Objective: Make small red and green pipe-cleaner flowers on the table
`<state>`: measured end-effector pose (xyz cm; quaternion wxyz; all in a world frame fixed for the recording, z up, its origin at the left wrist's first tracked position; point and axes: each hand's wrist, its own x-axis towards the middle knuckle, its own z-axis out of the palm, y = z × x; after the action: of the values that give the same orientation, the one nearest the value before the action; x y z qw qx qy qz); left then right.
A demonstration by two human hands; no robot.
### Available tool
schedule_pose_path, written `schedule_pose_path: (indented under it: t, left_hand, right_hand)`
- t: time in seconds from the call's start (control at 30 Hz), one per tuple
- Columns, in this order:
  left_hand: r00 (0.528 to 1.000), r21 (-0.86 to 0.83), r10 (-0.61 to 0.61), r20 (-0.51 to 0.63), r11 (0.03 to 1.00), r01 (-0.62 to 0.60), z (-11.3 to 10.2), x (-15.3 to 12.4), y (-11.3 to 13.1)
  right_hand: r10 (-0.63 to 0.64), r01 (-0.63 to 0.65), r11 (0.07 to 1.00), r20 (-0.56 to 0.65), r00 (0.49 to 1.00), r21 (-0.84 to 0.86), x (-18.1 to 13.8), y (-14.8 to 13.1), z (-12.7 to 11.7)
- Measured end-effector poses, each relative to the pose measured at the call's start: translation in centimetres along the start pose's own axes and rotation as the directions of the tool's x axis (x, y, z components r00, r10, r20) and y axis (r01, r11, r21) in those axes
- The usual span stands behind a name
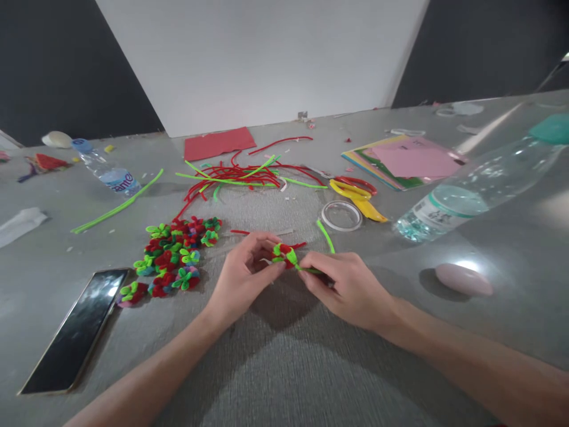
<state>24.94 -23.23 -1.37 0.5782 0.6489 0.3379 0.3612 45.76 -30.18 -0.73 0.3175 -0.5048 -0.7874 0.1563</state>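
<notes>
Between thumb and fingers, my left hand (246, 270) grips a small red and green pipe-cleaner flower (285, 255). My right hand (344, 284) pinches a green pipe cleaner (311, 270) that runs out from the flower's right side. Both hands are close together over the middle of the table. Just beyond them lie a short red pipe cleaner (240, 232) and a short green one (326, 237). To the left sits a cluster of finished-looking pipe-cleaner flowers (166, 261) in red, green and other colours.
A heap of red and green pipe cleaners (240, 177) lies farther back, near red paper (220, 144). Scissors (355, 193), a tape roll (341, 216), coloured sheets (413, 157), a large bottle (462, 196) and a pink oval object (463, 280) are right; a phone (75, 332) and small bottle (109, 172) left.
</notes>
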Motion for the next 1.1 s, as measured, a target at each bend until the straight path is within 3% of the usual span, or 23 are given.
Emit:
schedule_pose_path:
  t: [0.1,0.2,0.33,0.5,0.67,0.87,0.97,1.1]
  left_hand:
    - [1.000,-0.042,-0.015,0.004,0.999,0.015,0.1,0.0,0.1]
    - [0.996,-0.029,-0.004,0.088,1.000,0.007,0.3,-0.2,0.2]
    - [0.982,0.058,0.012,0.186,0.998,-0.023,0.7,-0.6,0.5]
    - [0.984,0.012,0.068,0.162,0.997,-0.071,0.9,-0.7,0.5]
    - [0.984,0.006,0.122,0.133,0.992,-0.124,0.8,-0.8,0.3]
    - [0.899,0.224,0.412,0.148,0.872,-0.436,0.6,-0.9,0.4]
    - [0.865,0.246,0.485,0.130,0.829,-0.502,0.4,-0.9,0.5]
    - [0.821,0.269,0.558,0.122,0.778,-0.568,0.2,-0.8,0.7]
  right_hand:
    - [0.068,-0.068,0.998,-0.009,0.998,0.016,0.0,-0.3,-0.2]
    - [0.130,-0.126,0.988,-0.041,0.991,0.087,0.0,-0.4,-0.2]
    - [0.098,-0.090,0.980,-0.037,0.994,0.180,0.0,-0.4,0.0]
    - [0.187,-0.168,0.911,-0.014,0.982,0.377,0.3,-0.8,0.4]
    - [0.294,-0.287,0.777,0.081,0.952,0.560,0.5,-1.0,0.6]
    - [0.254,-0.193,0.684,0.018,0.967,0.704,0.3,-0.6,0.8]
    - [0.226,-0.179,0.640,0.039,0.973,0.748,0.1,-0.5,0.8]
    - [0.119,-0.068,0.767,-0.037,0.992,0.639,0.1,-0.6,0.5]
